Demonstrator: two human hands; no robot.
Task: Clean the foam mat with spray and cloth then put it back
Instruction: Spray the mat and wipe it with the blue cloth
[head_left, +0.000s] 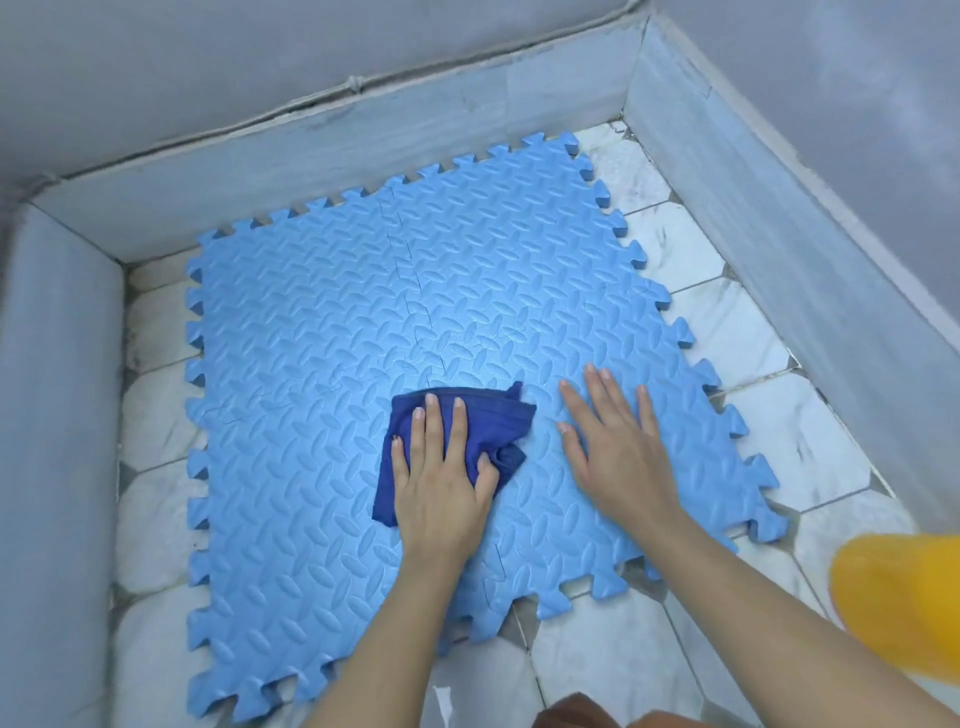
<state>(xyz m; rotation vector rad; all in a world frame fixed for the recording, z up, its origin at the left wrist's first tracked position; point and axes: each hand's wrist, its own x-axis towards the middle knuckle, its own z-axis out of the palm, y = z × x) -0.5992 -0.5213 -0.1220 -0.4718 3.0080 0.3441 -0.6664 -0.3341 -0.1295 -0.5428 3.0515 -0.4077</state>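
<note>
Wiping the blue foam mat (415, 291) with a dark blue cloth (467, 431) while the other hand steadies it.

The mat, made of interlocked puzzle tiles, lies flat on the white tiled floor (737, 332) in a corner edged by grey skirting. The left hand (441, 483) presses the cloth down near the mat's middle, fingers straight and slightly apart, thumb against a fold of the fabric. The right hand (613, 447) lies flat on the mat just beside it, fingers spread, holding nothing. To wipe well, the person likely needs firm, overlapping strokes along the embossed pattern, keeping the bracing hand down so the tiles do not slide or part at their seams. A yellow object (904, 597) sits at the lower right edge; whether it is the spray container, or what it holds, cannot be told.
</note>
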